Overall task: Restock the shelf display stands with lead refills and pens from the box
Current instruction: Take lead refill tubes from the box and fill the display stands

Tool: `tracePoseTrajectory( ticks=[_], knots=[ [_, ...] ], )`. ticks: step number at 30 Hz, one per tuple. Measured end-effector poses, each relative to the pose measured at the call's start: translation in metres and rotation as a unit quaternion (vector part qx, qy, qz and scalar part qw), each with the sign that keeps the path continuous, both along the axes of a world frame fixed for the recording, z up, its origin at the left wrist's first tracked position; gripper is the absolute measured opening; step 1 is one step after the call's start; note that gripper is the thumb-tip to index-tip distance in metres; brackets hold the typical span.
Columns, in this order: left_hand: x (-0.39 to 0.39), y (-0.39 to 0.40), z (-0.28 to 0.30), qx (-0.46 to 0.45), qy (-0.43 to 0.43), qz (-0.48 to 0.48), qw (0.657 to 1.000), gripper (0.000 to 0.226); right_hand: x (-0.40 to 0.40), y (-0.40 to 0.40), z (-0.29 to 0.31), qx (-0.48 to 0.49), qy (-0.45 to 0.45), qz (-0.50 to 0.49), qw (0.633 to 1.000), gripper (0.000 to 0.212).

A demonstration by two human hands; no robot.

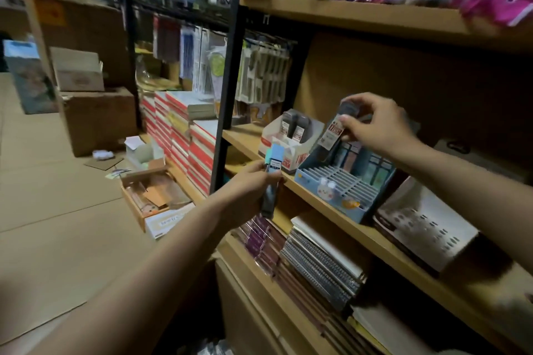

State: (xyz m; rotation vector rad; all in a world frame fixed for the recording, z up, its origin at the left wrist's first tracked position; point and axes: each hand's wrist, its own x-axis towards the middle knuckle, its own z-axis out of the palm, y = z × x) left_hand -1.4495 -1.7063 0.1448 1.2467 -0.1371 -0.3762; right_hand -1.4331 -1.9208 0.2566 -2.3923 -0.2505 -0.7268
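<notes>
Restocking barely begun: your right hand fingers pinch a dark lead refill pack over the empty blue slotted display stand. Left hand grips a light-blue packet near the wooden shelf edge. White stand at far left is part-filled.

Dim, soft-blurred, wide-angle edge warping

This is a stationery shop or its stockroom: wooden shelves carry stacked notebooks, packaged goods hang in rows on hooks (labels too blurred to read), and cardboard boxes sit on the floor.
</notes>
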Motion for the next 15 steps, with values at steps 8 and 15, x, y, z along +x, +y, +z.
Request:
tracePoseTrajectory(
  ticks=[8, 15],
  knots=[
    [0.026, 0.013, -0.014, -0.023, 0.034, 0.035, 0.999, 0.011, 0.091, 0.039, 0.005, -0.055, -0.034, -0.061, 0.996, 0.024],
    [0.039, 0.016, -0.028, -0.036, 0.042, 0.048, 0.997, 0.020, 0.140, 0.050, -0.025, -0.060, 0.009, -0.109, 0.992, 0.029]
  ],
)
